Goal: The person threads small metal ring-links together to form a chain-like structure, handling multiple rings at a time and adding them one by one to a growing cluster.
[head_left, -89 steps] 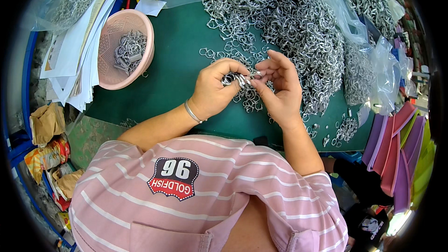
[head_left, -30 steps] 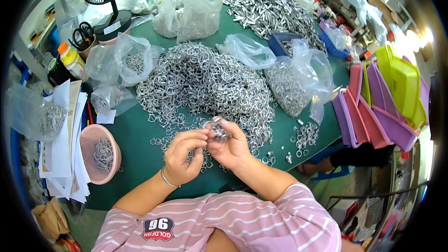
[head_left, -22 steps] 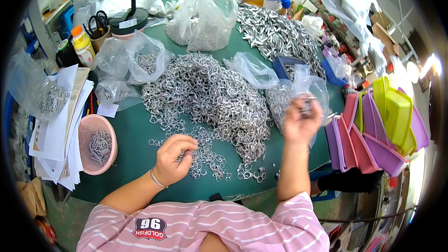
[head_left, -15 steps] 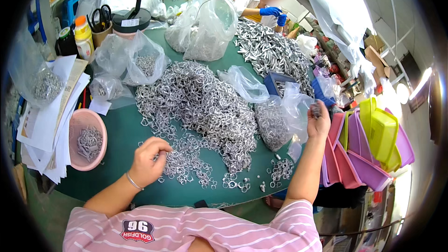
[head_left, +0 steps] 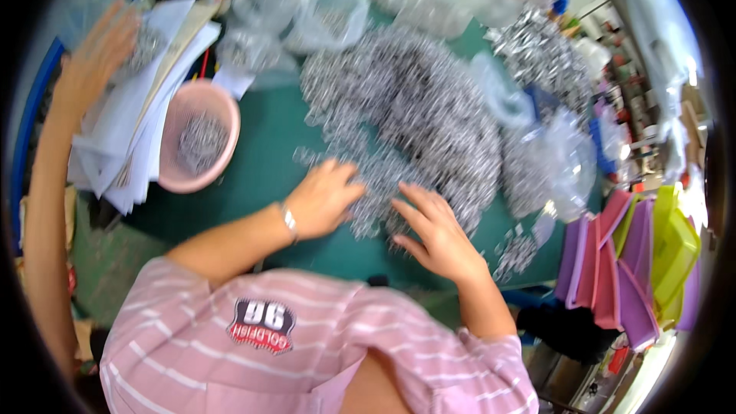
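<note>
My left hand (head_left: 326,198), a metal bangle at its wrist, rests at the near left edge of a thin spread of loose silvery metal rings (head_left: 376,172). Its fingers are bent but apart, and nothing shows between them. Across the spread, my right hand (head_left: 441,236) reaches in from the right, with thumb and fingers spread and no held thing visible. Beyond both hands rises a large heap of the same rings (head_left: 414,92). Motion blur softens the fingertips and single rings.
Another person's hand (head_left: 100,54) extends over papers (head_left: 172,54) at left. A pink basket (head_left: 234,138) holds metal parts. To the right are a filled plastic bag (head_left: 525,172), a small ring pile (head_left: 515,251) and coloured bins (head_left: 613,261). A blue-gloved person sits at the far side.
My right hand has come left from the filled bag to the loose rings; the grey bits seen in it no longer show. My view has shifted, and another person's arm has entered at left.
</note>
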`<action>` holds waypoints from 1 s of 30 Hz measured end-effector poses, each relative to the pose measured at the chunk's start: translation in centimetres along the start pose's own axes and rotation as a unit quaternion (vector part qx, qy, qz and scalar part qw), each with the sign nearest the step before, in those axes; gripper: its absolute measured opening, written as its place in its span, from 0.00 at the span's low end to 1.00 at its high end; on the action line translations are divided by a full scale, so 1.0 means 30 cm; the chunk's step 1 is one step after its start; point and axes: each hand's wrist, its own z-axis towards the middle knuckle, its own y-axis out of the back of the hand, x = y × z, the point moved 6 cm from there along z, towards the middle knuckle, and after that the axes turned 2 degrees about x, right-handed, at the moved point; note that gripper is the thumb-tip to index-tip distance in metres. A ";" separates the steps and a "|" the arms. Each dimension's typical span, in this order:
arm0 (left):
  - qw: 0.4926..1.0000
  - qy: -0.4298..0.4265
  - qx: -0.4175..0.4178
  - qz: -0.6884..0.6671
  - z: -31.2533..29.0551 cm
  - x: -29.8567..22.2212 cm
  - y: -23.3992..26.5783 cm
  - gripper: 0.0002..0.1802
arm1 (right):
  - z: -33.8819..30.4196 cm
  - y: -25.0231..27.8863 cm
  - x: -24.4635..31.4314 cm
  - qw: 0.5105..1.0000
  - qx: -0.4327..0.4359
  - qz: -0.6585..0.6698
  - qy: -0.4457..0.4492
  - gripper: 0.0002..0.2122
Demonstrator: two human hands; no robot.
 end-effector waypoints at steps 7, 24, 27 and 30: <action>0.990 0.031 -0.063 -0.121 0.006 0.060 -0.009 0.07 | -0.016 -0.232 0.052 0.999 -0.008 0.047 0.003 0.18; 0.994 0.084 -0.053 -0.050 0.004 0.090 0.029 0.19 | 0.208 -0.166 -0.194 0.968 -0.183 -0.140 -0.097 0.12; 0.991 0.094 -0.063 -0.075 0.010 0.095 0.020 0.14 | 0.202 -0.169 -0.199 0.972 -0.155 -0.139 -0.110 0.12; 0.981 0.118 -0.089 -0.130 0.024 0.119 0.016 0.09 | 0.194 -0.166 -0.204 0.972 -0.158 -0.124 -0.118 0.11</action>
